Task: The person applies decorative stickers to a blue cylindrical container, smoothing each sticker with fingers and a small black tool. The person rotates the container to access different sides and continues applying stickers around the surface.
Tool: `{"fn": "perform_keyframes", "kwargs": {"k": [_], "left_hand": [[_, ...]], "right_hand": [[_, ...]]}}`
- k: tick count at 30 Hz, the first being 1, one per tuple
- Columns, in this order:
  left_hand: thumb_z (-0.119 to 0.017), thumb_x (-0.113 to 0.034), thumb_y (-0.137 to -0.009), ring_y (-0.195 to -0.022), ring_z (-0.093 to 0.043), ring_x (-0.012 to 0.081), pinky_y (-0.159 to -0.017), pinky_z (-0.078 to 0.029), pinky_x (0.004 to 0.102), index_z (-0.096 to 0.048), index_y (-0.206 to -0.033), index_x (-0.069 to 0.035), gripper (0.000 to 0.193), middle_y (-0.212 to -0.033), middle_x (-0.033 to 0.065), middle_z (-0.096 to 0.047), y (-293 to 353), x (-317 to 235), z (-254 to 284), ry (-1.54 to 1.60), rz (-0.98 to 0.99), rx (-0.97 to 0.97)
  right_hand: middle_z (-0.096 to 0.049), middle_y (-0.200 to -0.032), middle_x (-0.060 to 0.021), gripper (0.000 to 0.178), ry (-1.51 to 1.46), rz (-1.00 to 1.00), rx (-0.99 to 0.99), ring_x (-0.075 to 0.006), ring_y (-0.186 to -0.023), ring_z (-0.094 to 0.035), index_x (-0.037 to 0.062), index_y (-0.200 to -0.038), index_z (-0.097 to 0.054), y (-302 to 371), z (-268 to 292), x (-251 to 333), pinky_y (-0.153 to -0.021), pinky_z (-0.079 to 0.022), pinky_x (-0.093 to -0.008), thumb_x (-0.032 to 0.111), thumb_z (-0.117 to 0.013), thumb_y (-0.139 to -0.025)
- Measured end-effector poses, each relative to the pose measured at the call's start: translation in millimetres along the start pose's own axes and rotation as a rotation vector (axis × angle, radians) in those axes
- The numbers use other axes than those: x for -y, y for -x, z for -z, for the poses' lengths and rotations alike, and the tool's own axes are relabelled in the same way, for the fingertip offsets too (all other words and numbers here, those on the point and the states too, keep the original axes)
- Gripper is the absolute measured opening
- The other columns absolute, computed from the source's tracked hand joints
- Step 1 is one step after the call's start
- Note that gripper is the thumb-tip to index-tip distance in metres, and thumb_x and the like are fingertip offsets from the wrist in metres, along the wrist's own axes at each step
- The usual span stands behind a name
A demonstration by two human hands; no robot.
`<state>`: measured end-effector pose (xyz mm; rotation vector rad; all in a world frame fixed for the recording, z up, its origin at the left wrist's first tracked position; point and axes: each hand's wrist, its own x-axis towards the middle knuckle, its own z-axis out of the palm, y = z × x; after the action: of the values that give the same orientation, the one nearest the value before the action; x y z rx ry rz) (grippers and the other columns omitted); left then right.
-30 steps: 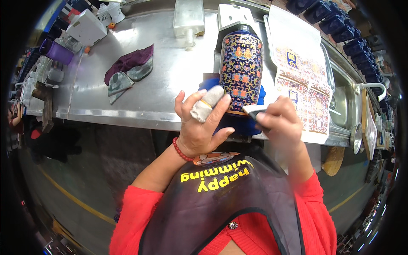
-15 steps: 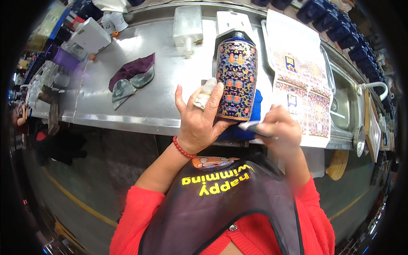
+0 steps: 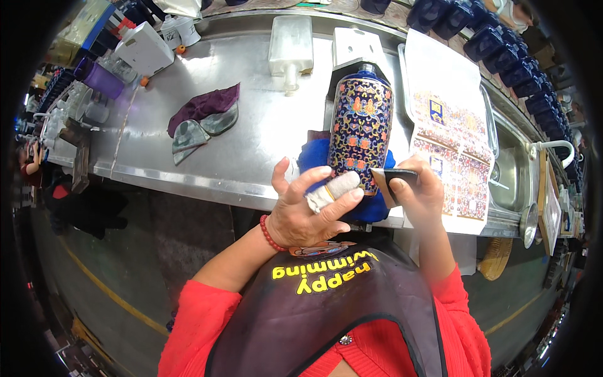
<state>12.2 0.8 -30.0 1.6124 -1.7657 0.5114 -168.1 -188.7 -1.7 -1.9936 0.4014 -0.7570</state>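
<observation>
A dark blue bottle (image 3: 361,119) with a colourful floral pattern lies tilted on a stand, its neck pointing away from me. A blue cloth (image 3: 314,157) is bunched under its near end. My left hand (image 3: 314,204) is open at that near end, fingers spread; one finger wears a pale cloth finger cover (image 3: 335,190). Whether it touches the bottle I cannot tell. My right hand (image 3: 424,195) pinches a flat scraper (image 3: 396,181), black and tan, beside the bottle's lower right edge.
Printed sheets (image 3: 436,88) with patterned decals lie to the right, before a sink (image 3: 512,176). A purple and grey-green cloth (image 3: 204,116) rests on the metal table (image 3: 235,166). Beyond are a clear bottle (image 3: 291,50) and white boxes (image 3: 143,50). Blue bottles (image 3: 487,41) line the far right.
My left hand has come off the bottle's left side to its near end. My right hand has raised the scraper beside the bottle. The whole view has shifted slightly.
</observation>
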Motion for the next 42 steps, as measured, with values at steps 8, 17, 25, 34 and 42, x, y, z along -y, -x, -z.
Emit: {"fn": "perform_keyframes", "kwargs": {"k": [8, 17, 25, 34, 42], "left_hand": [[-0.045, -0.063, -0.101, -0.127, -0.041, 0.0254, -0.118, -0.010, 0.0600, -0.070, -0.133, -0.016, 0.062, -0.131, -0.0003, -0.066, -12, 4, -3, -0.006, 0.185, 0.030], [-0.045, -0.063, -0.101, -0.126, -0.045, 0.0233, -0.118, -0.010, 0.0598, -0.071, -0.131, -0.019, 0.060, -0.131, -0.0024, -0.066, -10, 11, -2, -0.012, 0.136, 0.024], [-0.039, -0.066, -0.102, -0.132, -0.045, 0.0201, -0.120, -0.008, 0.0588, -0.069, -0.133, -0.023, 0.061, -0.132, -0.0029, -0.066, -8, 9, -2, 0.034, 0.002, 0.004], [-0.040, -0.066, -0.102, -0.129, -0.045, 0.0192, -0.119, -0.011, 0.0586, -0.069, -0.134, -0.024, 0.061, -0.131, -0.0066, -0.066, -14, 19, -4, 0.091, 0.055, 0.026], [-0.047, -0.061, -0.102, -0.124, -0.048, 0.0192, -0.120, -0.012, 0.0585, -0.073, -0.126, -0.025, 0.050, -0.120, -0.0042, -0.069, -12, 15, -5, 0.017, 0.015, -0.025]], "right_hand": [[-0.061, -0.087, -0.0073, 0.018, 0.012, -0.015, -0.012, -0.0161, -0.076, -0.057, 0.0008, -0.099, -0.063, -1, -1, 0, -0.069, -0.046, -0.0284, 0.015, -0.074, -0.093], [-0.062, -0.087, -0.0074, 0.019, -0.010, -0.058, -0.027, -0.0160, -0.077, -0.057, 0.0006, -0.099, -0.063, 3, -2, -5, -0.069, -0.046, -0.0278, 0.015, -0.074, -0.093], [-0.061, -0.091, -0.0061, 0.020, 0.016, -0.093, 0.006, -0.0145, -0.081, -0.057, 0.0013, -0.101, -0.062, 1, 0, 1, -0.073, -0.046, -0.0273, 0.016, -0.073, -0.093], [-0.062, -0.088, -0.0074, 0.018, 0.059, -0.094, 0.017, -0.0159, -0.079, -0.058, 0.0013, -0.098, -0.063, 8, 4, -6, -0.070, -0.046, -0.0286, 0.015, -0.073, -0.092], [-0.066, -0.083, -0.0110, 0.013, 0.309, 0.264, 0.368, -0.0238, -0.070, -0.065, 0.0037, -0.096, -0.068, -94, 14, 58, -0.062, -0.050, -0.0347, 0.007, -0.074, -0.085]]}}
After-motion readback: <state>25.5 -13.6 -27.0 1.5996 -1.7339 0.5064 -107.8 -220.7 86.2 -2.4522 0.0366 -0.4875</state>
